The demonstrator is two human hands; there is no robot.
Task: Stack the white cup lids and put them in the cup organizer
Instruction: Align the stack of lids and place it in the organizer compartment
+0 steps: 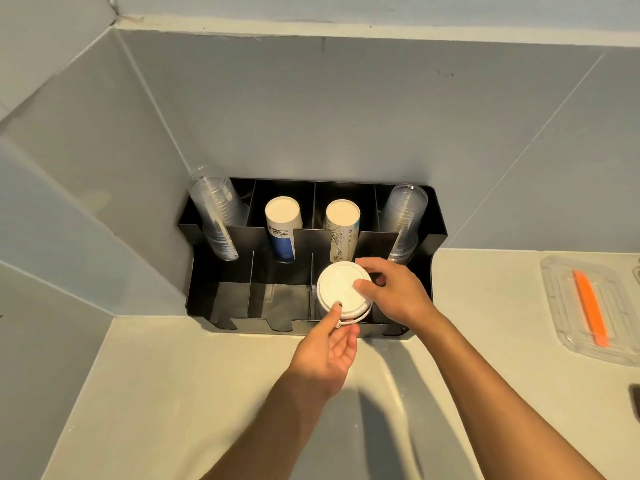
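A stack of white cup lids (337,289) is held over the black cup organizer (434,244), above its third front compartment from the left. My left hand (329,351) grips the stack's near edge from below, thumb on top. My right hand (394,292) holds the stack's right side, with its thumb on the top lid and its fingers round the far rim. The lower lids of the stack show only as edges under the top one.
The organizer's back row holds clear plastic cups (216,216) at the left, clear cups (403,220) at the right, and two stacks of paper cups (282,230) between. A clear tray with an orange tool (588,306) lies on the counter at the right.
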